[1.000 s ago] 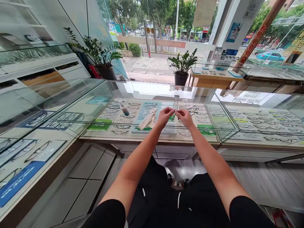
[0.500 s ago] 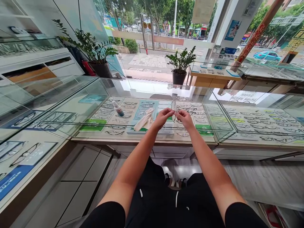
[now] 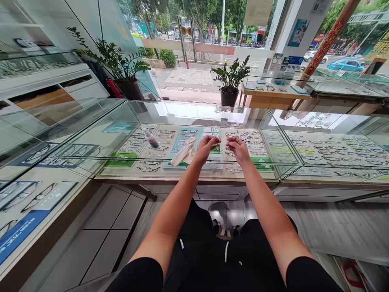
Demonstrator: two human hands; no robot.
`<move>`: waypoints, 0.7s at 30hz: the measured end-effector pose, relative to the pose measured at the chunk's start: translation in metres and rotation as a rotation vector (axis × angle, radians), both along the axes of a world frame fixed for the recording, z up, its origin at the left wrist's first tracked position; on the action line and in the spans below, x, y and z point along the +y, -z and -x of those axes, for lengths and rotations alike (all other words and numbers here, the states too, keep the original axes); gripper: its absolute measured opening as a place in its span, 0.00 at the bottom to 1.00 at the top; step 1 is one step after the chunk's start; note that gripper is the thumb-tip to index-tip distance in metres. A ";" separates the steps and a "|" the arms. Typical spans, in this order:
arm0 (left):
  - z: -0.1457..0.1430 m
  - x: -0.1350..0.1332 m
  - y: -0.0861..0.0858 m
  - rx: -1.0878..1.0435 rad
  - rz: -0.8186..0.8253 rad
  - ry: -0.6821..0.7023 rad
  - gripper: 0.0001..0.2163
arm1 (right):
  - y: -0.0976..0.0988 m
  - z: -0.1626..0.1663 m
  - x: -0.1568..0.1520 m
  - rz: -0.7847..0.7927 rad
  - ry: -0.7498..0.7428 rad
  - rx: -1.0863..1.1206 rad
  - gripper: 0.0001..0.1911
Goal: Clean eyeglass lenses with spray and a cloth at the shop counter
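Observation:
My left hand pinches a pair of thin-framed glasses above the glass counter, with their slim parts standing up past the fingertips. A short gap to the right, my right hand is closed, its thumb and fingertips pressed together; what they hold, if anything, is too small to make out. A crumpled white cloth lies on the counter left of my left hand. Farther left stands a small spray bottle with a white top and a bluish lower part.
Rows of eyeglasses lie inside the glass display counter. Another glass case runs along my left side. Beyond the counter are a potted plant, a larger plant and glass doors facing the street.
My hands have moved apart from where they met. The glasses have shifted slightly left with my left hand and are turned differently. Cloth and bottle remain in place.

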State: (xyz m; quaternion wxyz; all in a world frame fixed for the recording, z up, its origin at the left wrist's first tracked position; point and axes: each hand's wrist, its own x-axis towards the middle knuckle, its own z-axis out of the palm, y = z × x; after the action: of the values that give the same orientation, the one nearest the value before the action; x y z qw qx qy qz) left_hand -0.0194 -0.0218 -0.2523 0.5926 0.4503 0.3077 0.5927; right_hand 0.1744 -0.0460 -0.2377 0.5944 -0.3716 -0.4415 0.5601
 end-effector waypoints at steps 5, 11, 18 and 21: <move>0.008 0.006 0.003 -0.133 0.037 -0.111 0.22 | 0.002 -0.004 -0.001 -0.031 -0.045 0.031 0.07; 0.009 -0.002 -0.007 -0.115 0.076 0.020 0.24 | 0.006 -0.003 0.003 -0.050 -0.054 -0.063 0.11; 0.010 -0.013 -0.017 0.091 0.021 0.267 0.22 | 0.008 0.008 0.003 -0.119 -0.084 -0.285 0.24; 0.009 -0.012 -0.015 0.127 0.003 0.266 0.22 | 0.010 0.009 0.003 -0.138 -0.095 -0.350 0.30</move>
State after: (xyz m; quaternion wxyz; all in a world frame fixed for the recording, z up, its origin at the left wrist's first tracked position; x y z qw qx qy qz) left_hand -0.0288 -0.0336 -0.2374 0.6462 0.5227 0.2829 0.4787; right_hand 0.1652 -0.0435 -0.2475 0.5054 -0.4005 -0.5924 0.4829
